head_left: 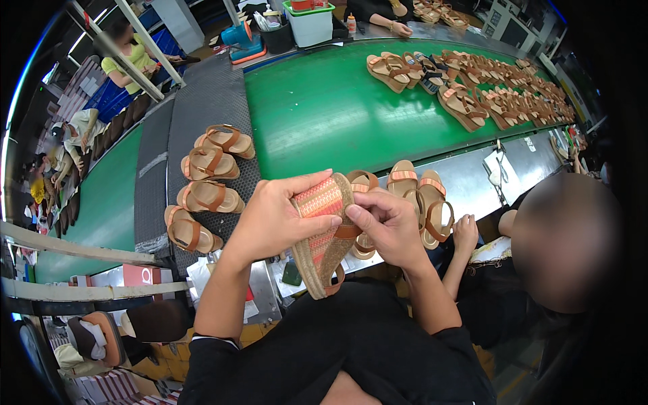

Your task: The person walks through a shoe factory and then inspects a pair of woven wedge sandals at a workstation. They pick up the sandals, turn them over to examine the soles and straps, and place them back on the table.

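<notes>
In front of my chest I hold a wedge sandal (322, 197) with a coral and orange woven band, a brown strap and a rope-like sole edge. My left hand (280, 212) is closed around it, the thumb lying across the woven band. At its other side my right hand (388, 226) pinches the edge, thumb and fingertips close together; the exact spot they grip is partly hidden. Beyond my right hand, several tan sandals (403, 174) of the same kind rest on the metal ledge (466, 185). To my left, more sandals (204, 197) sit on a dark textured surface (202, 101).
Behind the ledge runs a green conveyor belt (310, 111) with rows of sandals (466, 108) at the right. A person (567, 250) sits close on my right. A blue tool (239, 37) and a white bin (310, 27) stand at the back. White metal rails (81, 246) cross the left side.
</notes>
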